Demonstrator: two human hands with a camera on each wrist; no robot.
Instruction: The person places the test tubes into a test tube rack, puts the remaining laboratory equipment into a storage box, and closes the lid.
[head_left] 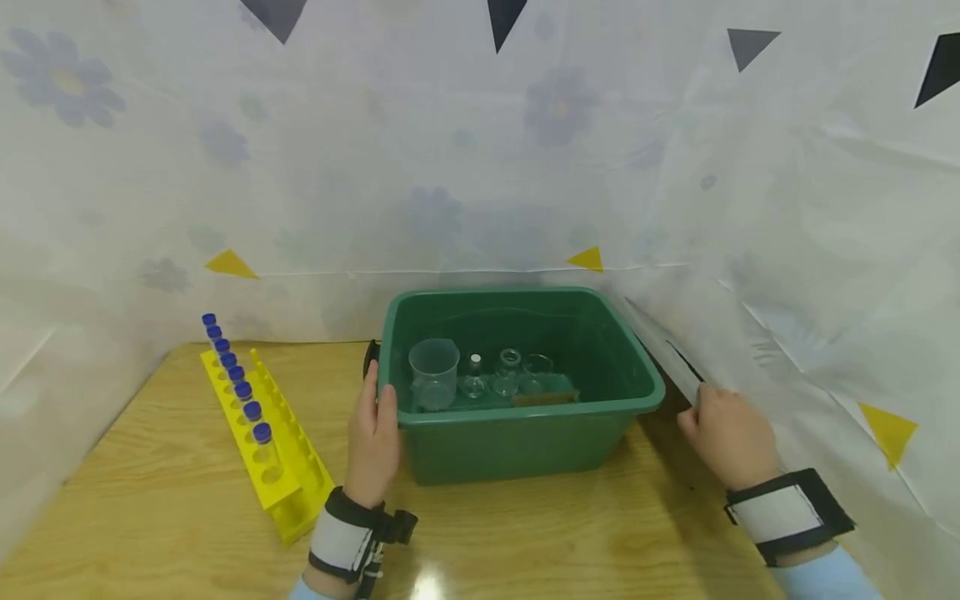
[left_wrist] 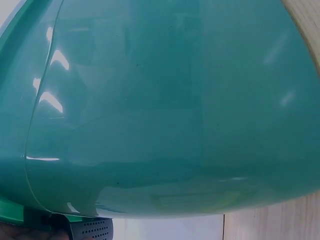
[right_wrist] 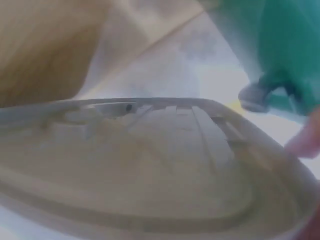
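Observation:
A green plastic tub (head_left: 525, 408) stands on the wooden table (head_left: 562, 533). Inside it are a clear beaker (head_left: 433, 373), small glass flasks (head_left: 507, 371) and a brown strip. My left hand (head_left: 372, 433) holds the tub's left front corner, thumb over the rim, close to a black side handle (head_left: 370, 357). The left wrist view is filled by the tub's wall (left_wrist: 165, 110). My right hand (head_left: 723, 433) grips the edge of a translucent lid (head_left: 663, 350) that leans beside the tub's right side. The lid's ribbed face (right_wrist: 150, 150) fills the right wrist view, blurred, with the tub (right_wrist: 285, 45) behind it.
A yellow test-tube rack (head_left: 288, 475) lies at the left, holding several blue-capped tubes (head_left: 236, 375). A white flowered sheet (head_left: 480, 167) walls the table at the back and both sides, close to my right hand.

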